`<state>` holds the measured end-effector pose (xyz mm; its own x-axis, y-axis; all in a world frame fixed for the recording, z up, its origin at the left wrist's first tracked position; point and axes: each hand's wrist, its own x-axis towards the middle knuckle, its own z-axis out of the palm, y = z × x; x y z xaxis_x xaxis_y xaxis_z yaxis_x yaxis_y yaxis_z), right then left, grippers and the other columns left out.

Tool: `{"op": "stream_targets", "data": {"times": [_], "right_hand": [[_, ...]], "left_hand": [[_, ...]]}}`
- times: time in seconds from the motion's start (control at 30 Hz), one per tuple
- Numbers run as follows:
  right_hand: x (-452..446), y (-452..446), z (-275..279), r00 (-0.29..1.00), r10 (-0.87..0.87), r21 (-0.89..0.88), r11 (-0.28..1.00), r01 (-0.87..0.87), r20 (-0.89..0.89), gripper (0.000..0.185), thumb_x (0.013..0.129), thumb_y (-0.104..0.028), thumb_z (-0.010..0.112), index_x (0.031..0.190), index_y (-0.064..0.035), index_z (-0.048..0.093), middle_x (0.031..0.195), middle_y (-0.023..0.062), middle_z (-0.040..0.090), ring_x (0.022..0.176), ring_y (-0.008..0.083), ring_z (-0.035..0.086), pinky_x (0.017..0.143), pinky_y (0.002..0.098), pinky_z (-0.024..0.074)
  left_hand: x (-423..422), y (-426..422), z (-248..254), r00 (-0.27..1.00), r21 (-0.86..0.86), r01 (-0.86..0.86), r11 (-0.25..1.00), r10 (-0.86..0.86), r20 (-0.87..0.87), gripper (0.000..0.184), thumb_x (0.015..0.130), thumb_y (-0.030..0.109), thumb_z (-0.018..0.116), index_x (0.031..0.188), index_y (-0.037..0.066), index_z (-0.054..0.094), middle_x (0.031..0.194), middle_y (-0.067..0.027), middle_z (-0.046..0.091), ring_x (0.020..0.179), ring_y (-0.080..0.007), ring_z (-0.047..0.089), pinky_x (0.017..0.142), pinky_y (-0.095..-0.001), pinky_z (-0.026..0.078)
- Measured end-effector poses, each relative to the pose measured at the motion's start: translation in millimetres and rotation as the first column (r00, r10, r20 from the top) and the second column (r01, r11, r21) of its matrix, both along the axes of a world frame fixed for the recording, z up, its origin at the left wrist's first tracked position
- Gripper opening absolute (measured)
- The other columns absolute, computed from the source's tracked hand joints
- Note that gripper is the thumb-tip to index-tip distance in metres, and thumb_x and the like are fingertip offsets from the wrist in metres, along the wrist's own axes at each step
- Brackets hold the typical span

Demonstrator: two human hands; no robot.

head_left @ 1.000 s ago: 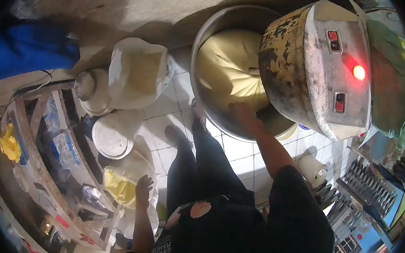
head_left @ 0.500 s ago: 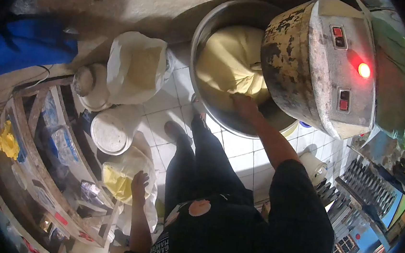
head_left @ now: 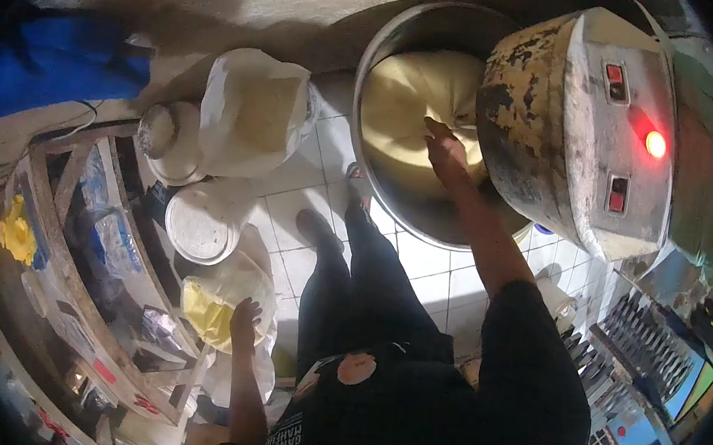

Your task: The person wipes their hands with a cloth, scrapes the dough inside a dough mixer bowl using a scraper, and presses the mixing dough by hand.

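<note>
Holds the left hand (head_left: pixel 244 327) open at lower left, just beside crinkled yellow material (head_left: pixel 206 311), and the loosely open right hand (head_left: pixel 447 152) well apart, over dough (head_left: pixel 405 104) at upper centre, contact unclear. Has it seemingly already blended, smooth and folded, but still inside the round metal bowl (head_left: pixel 425 210). Faces a rounded mixer head (head_left: pixel 527 110) at upper right with flaking paint.

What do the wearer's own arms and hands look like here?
Both the left hand and right hand are ungloved, with bare forearms. The black right sleeve ends near the elbow; only a dark edge of the left one shows. No watch or bracelet is visible; rings are too small to tell.
</note>
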<state>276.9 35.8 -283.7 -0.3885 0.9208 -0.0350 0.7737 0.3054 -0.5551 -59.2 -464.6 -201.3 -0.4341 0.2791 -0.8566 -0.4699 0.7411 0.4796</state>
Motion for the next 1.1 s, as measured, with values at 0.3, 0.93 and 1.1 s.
{"op": "stream_targets", "data": {"times": [0.3, 0.93, 1.1], "right_hand": [[-23, 24, -57, 0.53, 0.493, -0.417, 0.869, -0.265, 0.69, 0.018, 0.081, -0.005, 0.057, 0.097, -0.0046, 0.065, 0.099, 0.0151, 0.068, 0.087, 0.0285, 0.066, 0.074, 0.0452, 0.0539], [-18, -22, -36, 0.872, 0.384, -0.348, 0.897, -0.273, 0.303, 0.024, 0.08, -0.018, 0.061, 0.102, -0.0096, 0.065, 0.105, 0.0134, 0.064, 0.1, 0.0291, 0.061, 0.087, 0.0386, 0.0491], [38, -57, -67, 0.896, 0.372, -0.052, 0.927, -0.371, 0.241, 0.022, 0.079, -0.017, 0.065, 0.1, -0.0083, 0.065, 0.109, 0.016, 0.063, 0.098, 0.0271, 0.062, 0.084, 0.0389, 0.0501]], "left_hand": [[14, -4, -6, 0.994, -0.035, 0.098, 0.995, -0.096, 0.049, 0.04, 0.095, 0.024, 0.053, 0.129, 0.003, 0.052, 0.116, -0.0118, 0.063, 0.101, -0.0212, 0.063, 0.082, -0.0329, 0.049], [4, 33, 18, 0.991, 0.025, 0.13, 0.991, -0.13, -0.002, 0.044, 0.094, 0.03, 0.055, 0.131, 0.005, 0.051, 0.122, -0.0128, 0.06, 0.107, -0.024, 0.06, 0.088, -0.0365, 0.046], [9, 26, -3, 0.994, -0.037, 0.11, 0.993, -0.11, 0.024, 0.039, 0.097, 0.025, 0.051, 0.13, 0.004, 0.051, 0.117, -0.0115, 0.062, 0.103, -0.0221, 0.062, 0.085, -0.0358, 0.047]]}}
